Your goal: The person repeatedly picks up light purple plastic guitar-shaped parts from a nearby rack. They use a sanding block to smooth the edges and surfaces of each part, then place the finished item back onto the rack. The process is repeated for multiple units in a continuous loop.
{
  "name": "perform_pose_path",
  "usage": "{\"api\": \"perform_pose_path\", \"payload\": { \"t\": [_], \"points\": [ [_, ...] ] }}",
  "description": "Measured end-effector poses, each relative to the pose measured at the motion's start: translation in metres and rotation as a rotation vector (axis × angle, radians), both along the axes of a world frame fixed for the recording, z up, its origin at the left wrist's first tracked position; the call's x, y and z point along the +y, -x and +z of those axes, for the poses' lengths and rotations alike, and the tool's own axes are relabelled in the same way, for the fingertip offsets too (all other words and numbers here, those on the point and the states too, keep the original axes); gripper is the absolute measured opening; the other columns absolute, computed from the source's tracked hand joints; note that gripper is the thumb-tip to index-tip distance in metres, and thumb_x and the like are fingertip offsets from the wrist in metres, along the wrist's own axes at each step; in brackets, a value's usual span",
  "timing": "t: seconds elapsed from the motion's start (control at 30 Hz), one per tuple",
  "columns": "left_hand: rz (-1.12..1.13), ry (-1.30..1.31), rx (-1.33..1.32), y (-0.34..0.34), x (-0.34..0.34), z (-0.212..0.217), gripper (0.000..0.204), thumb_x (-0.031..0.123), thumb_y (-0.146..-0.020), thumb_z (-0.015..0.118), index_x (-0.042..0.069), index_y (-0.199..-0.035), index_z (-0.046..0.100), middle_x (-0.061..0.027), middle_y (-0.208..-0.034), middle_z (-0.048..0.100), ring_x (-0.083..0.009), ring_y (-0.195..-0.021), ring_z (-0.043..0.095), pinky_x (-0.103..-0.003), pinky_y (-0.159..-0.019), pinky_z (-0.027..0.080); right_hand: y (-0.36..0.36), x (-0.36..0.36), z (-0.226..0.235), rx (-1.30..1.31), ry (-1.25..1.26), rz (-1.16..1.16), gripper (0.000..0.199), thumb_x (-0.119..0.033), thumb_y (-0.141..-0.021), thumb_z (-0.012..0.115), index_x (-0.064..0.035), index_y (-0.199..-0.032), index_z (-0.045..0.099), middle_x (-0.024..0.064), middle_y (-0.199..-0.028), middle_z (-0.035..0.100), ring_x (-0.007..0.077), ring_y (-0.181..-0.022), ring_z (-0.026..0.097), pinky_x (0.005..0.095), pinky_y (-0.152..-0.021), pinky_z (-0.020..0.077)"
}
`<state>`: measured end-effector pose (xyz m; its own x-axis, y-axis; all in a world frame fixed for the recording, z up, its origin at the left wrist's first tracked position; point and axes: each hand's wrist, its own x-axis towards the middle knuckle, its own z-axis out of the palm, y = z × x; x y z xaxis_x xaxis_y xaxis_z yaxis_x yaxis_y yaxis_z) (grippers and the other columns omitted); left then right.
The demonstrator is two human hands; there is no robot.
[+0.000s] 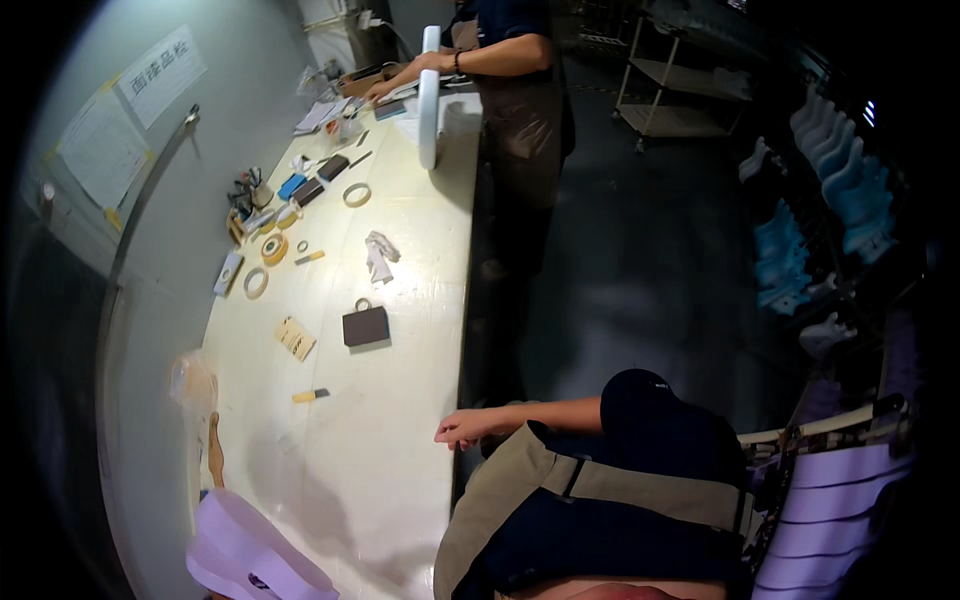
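Note:
My right hand (464,428) is at the table's near edge, reaching in from the right. Its fingers are curled together, and nothing shows between them. A lilac guitar body (245,550) stands tilted at the lower left, cut off by the picture's rim. Bare skin shows at the bottom edge, but my left hand is not visible. On the table beyond my right hand lie a small blade with a yellow handle (311,396), a dark sanding block (366,327), a tan paper tag (295,338) and a crumpled white cloth (381,257).
Across the pale table (400,480), a co-worker's hand (432,62) holds a white slab-like piece (428,120) on edge. Tape rolls (274,249) and more blocks (308,192) lie along the wall side. Racks of blue guitar bodies (780,255) and a shelf cart (680,110) stand right.

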<state>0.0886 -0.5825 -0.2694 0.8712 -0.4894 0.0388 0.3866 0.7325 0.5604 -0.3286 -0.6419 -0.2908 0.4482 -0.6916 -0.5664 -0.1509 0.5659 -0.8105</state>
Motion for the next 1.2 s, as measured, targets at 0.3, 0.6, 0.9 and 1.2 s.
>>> {"api": "perform_pose_path", "payload": {
  "t": [0.3,0.6,0.9,1.2],
  "points": [
    [-0.065,0.398,0.139,0.041,0.11,0.1,0.052,0.053,-0.078,0.06,0.0,-0.081,0.061,-0.0101,-0.088,0.064,-0.0253,-0.097,0.056,-0.052,-0.097,0.037,-0.037,-0.084,0.009,-0.307,-0.003,0.113,0.064,-0.057,-0.093,0.035,-0.0058,-0.131,0.043,0.0087,-0.111,0.058,0.0163,-0.094,0.056,0.0311,-0.079,0.0479],
    [0.17,0.188,0.245,0.137,0.109,0.139,0.045,0.05,-0.078,0.06,0.006,-0.083,0.054,-0.0073,-0.08,0.059,-0.0256,-0.095,0.056,-0.067,-0.105,0.017,-0.071,-0.096,0.018,-0.373,-0.216,0.056,0.076,-0.063,-0.091,0.026,-0.0038,-0.139,0.03,0.0103,-0.135,0.044,0.0221,-0.124,0.042,0.0361,-0.102,0.0349],
    [0.421,-0.347,-0.176,0.194,0.074,0.161,0.05,0.052,-0.09,0.045,0.008,-0.113,0.045,-0.0143,-0.101,0.059,-0.0301,-0.105,0.055,-0.052,-0.103,0.034,-0.073,-0.105,-0.004,-0.478,-0.204,0.089,0.077,-0.06,-0.092,0.03,0.0021,-0.137,0.033,0.0169,-0.133,0.044,0.0266,-0.12,0.046,0.0357,-0.099,0.0381],
    [0.45,-0.578,-0.348,0.204,0.056,0.136,0.052,0.038,-0.096,0.043,0.0,-0.13,0.03,-0.0229,-0.116,0.053,-0.034,-0.114,0.05,-0.047,-0.099,0.04,-0.082,-0.092,0.003,-0.489,-0.255,0.031,0.079,-0.062,-0.092,0.022,0.0024,-0.136,0.034,0.0171,-0.132,0.045,0.0263,-0.12,0.046,0.0359,-0.1,0.038]
  ]
}}
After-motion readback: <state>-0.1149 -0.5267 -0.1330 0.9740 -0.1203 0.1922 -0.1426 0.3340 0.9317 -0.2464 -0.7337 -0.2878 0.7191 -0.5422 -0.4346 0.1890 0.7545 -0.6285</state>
